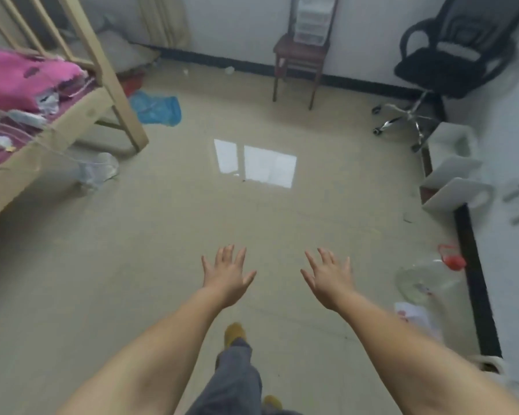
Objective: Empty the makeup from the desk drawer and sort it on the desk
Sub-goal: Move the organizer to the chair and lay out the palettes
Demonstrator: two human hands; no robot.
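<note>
A: What filled the view, biggest thing first?

B: The floor (162, 235), pale and glossy, with a window's reflection at about twelve o'clock from the hands. Then the bed (57, 124) at ten o'clock, its wooden frame carrying pink bedding. A black office chair (450, 55) stood at two o'clock against the wall, and a small wooden chair (300, 58) at one o'clock held a stack of clear plastic drawers (310, 19).

A: And the desk drawer with the makeup?

B: Not in view. No desk surface, drawer or makeup showed anywhere, so I could not say which way it lay from the fingers, how its long axis ran, or which hand was nearer.

A: The hands, then?

B: The left hand (226, 277) and right hand (330, 280) were held out side by side over the floor, palms down, fingers spread and straight, grasping nothing, touching nothing.

A: Room to move?

B: Plenty straight ahead, in my judgement. The middle of the floor was open up to the far wall. Edges to mind: the bed's corner post at ten o'clock, white boards (453, 181) leaning by the wall at two o'clock, and a clear plastic jug (426, 280) with a red cap just beside the baseboard at three o'clock. A blue bag (156, 109) lay near the bed's foot.

A: So the task?

B: Not yet begun, I'd judge; the desk had to be found first.
</note>
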